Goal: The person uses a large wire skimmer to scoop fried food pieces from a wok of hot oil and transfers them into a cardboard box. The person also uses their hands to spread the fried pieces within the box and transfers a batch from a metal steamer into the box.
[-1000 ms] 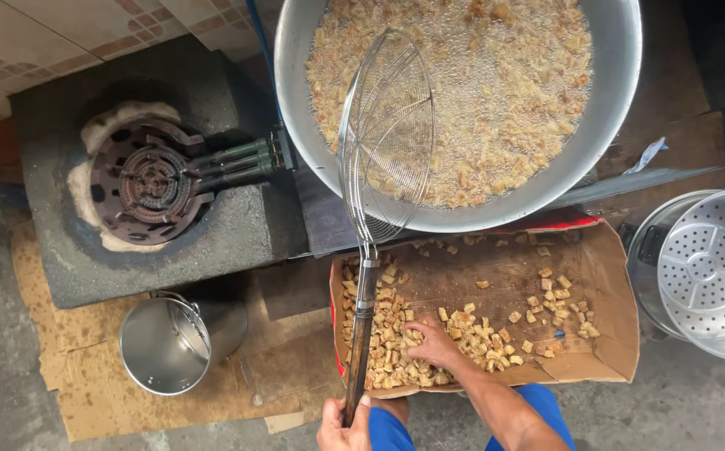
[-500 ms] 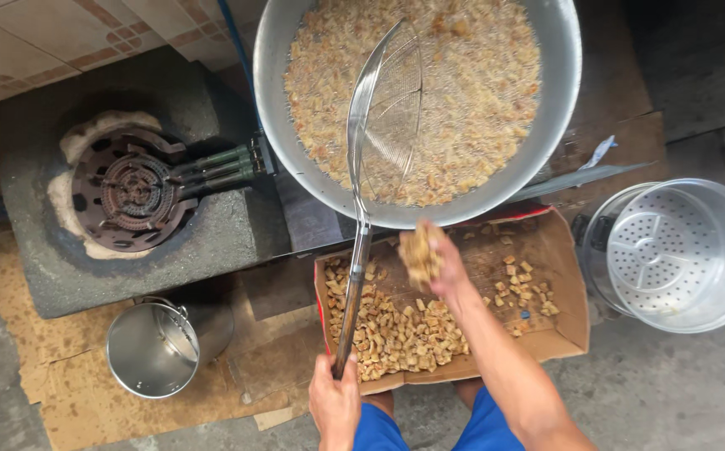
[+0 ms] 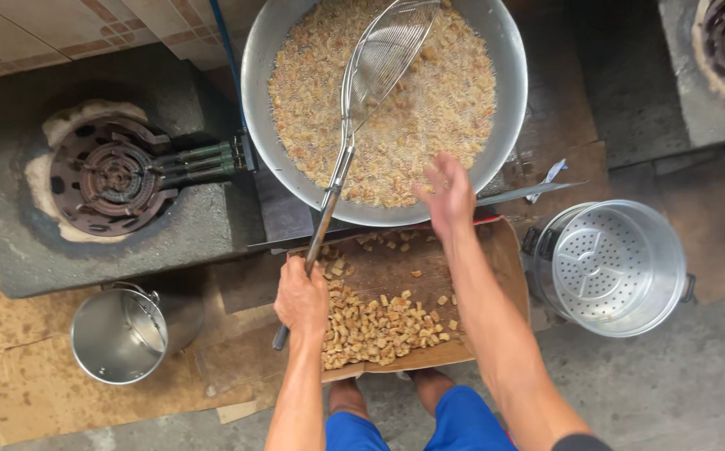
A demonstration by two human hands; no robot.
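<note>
The left hand (image 3: 301,296) grips the handle of the wire skimmer (image 3: 361,108), whose mesh bowl rests in the big pan (image 3: 508,125) of frying pieces. The right hand (image 3: 448,194) hovers open, fingers spread, over the pan's near rim. Below it the cardboard tray (image 3: 504,276) of cut pieces (image 3: 379,330) sits between the small pot (image 3: 124,334) and the steamer pot (image 3: 609,267).

A round, dark cast-iron gas burner (image 3: 111,179) sits in a grey concrete block (image 3: 187,242). Near the block, an empty shiny steel pail (image 3: 120,334) stands on flattened brown cardboard (image 3: 36,392). A perforated steel steamer pot (image 3: 609,267) stands on the concrete floor (image 3: 697,376).
</note>
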